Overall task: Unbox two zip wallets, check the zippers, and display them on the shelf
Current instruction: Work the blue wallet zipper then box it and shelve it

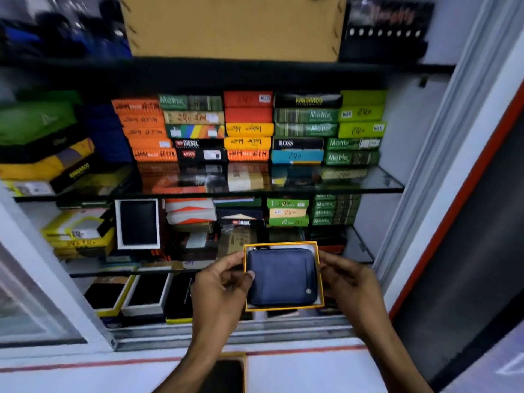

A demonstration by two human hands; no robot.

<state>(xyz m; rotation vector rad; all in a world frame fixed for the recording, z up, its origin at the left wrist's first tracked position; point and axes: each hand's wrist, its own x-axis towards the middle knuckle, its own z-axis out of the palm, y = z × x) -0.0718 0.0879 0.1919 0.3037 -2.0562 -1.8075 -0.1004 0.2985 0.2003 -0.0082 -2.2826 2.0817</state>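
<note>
A dark blue zip wallet (282, 276) lies inside an open yellow-rimmed box (283, 308), held up in front of the lower glass shelf (360, 251). My left hand (219, 290) grips the box's left side, thumb resting on the wallet's left edge. On the right side, my right hand (347, 282) holds the box's rim. The wallet's zipper runs along its top edge and looks closed. A second dark item in a yellow-edged box (226, 374) lies on the white counter below, partly hidden by my left forearm.
Stacks of coloured wallet boxes (246, 129) fill the upper glass shelf. On the lower shelf stand a white-framed black wallet box (138, 223) and more boxes. Open boxes with black wallets (127, 295) sit on the bottom level. A white cabinet frame (442, 154) rises at right.
</note>
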